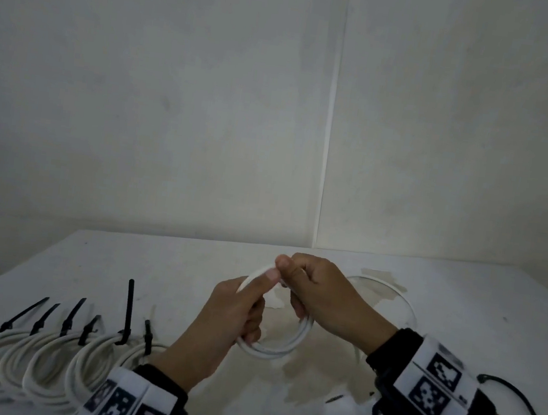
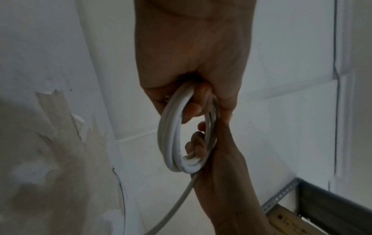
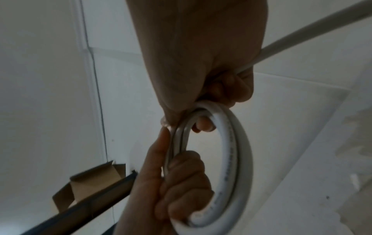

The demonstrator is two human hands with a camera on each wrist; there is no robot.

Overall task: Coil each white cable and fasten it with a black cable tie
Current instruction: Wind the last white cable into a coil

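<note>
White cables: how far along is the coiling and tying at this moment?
Done: a row of coiled bundles at the table's left, about six, each with a black cable tie. In hand: left hand and right hand grip a partly wound coil. Left: its loose tail to wind, then a tie.

Smooth, glossy plastic is sheathing the white cable (image 3: 237, 160); the white table (image 1: 457, 333) is looking matt and scuffed; brown cardboard (image 3: 88, 186) is showing lower left

coiled cables (image 1: 39, 368): cut off by bottom edge | white cable (image 1: 277, 347): partly behind hands
</note>
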